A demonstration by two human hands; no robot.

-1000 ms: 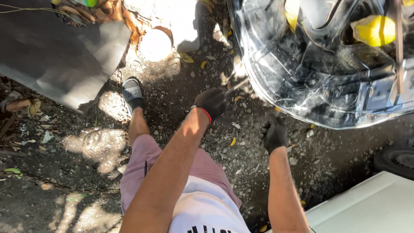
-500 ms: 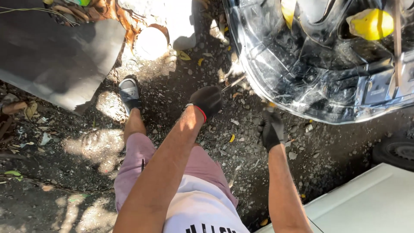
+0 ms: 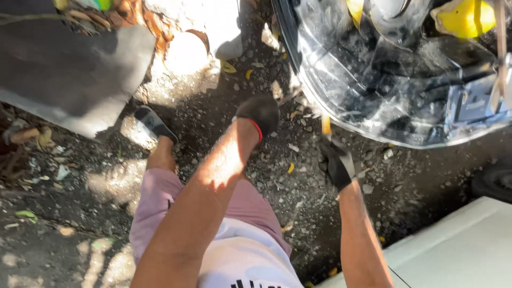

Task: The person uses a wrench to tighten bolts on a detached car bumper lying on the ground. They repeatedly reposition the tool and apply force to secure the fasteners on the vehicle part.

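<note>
My left hand [image 3: 260,113], in a black glove with a red cuff, is stretched forward over the gravel, close to the lower edge of a clear plastic sheet [image 3: 373,69] that covers dark machine parts. Its fingers are curled; what they hold is hidden. My right hand [image 3: 336,160], also in a black glove, is closed around a thin tool with a yellow-orange handle [image 3: 326,125] that points up at the plastic's edge. A thin metal rod [image 3: 290,97] lies between my left hand and the plastic.
Dirt and gravel ground with dry leaves. A dark flat panel [image 3: 69,69] lies at the upper left. A yellow object [image 3: 464,18] sits under the plastic at top right. A white panel [image 3: 458,245] and a black tyre [image 3: 493,181] are at lower right. My shoe [image 3: 153,122] rests ahead.
Both hands have moved forward, closer to the plastic's edge. The yellow-handled tool now shows above my right fist.
</note>
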